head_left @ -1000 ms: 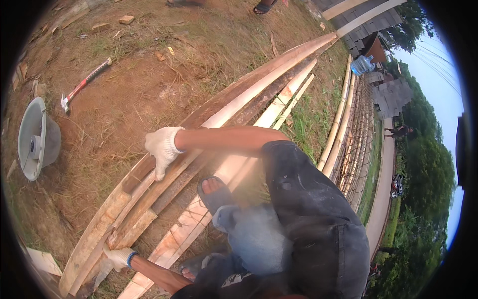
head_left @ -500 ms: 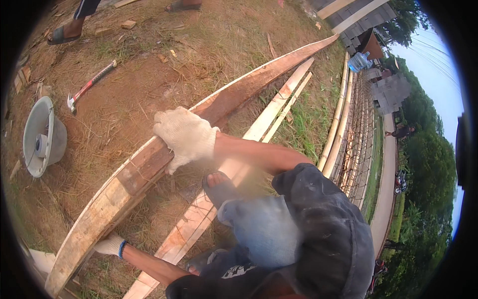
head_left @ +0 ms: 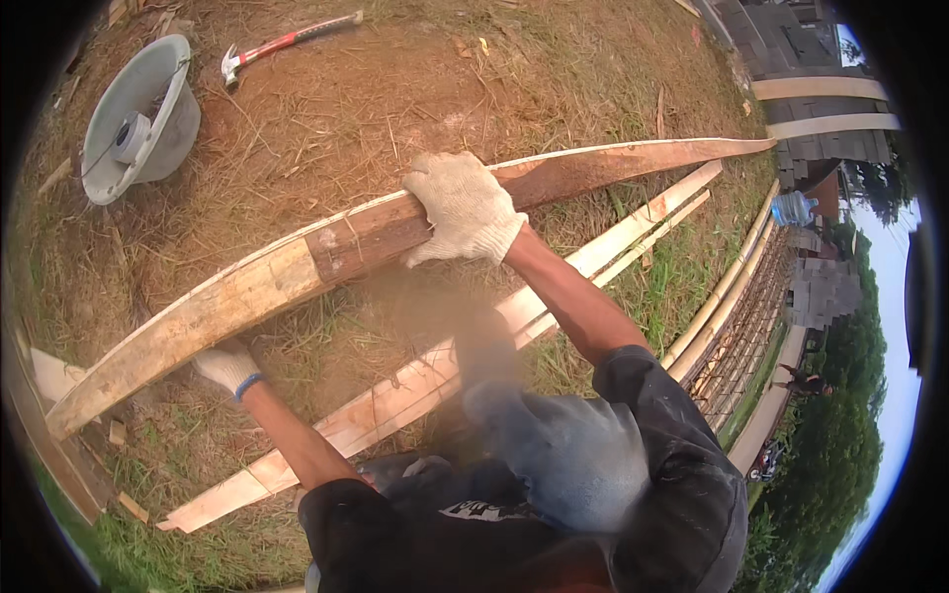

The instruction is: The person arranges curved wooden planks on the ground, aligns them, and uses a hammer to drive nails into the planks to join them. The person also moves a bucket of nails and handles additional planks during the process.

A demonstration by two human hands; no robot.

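Lifted clear of the stack since the earlier pictures, the long wooden plank [head_left: 297,267] now hangs off the ground in both gloved hands, where a second ago it lay among the other boards. It runs from the lower left of the bare ground up toward the right, its thin far end reaching the grass near the stacked timber. The right hand [head_left: 463,210] is closed over the plank's upper edge about midway along, fingers wrapped across its darker brown stretch. The left hand [head_left: 229,364] sits under the pale lower part, close to the near end; its palm is pressed to the underside and the fingers seem curled round the board, though most of the grip is hidden by the wood.

Below the plank, a pale board [head_left: 415,390] lies on the grass, well apart from it now. A claw hammer [head_left: 287,43] with a red handle lies at the top edge of the dirt patch, and a grey bucket [head_left: 138,114] with a tape roll inside lies tipped at the upper left, both well away from the hands. To my eye the plank is fully carried, so its whole weight rests on the two grips
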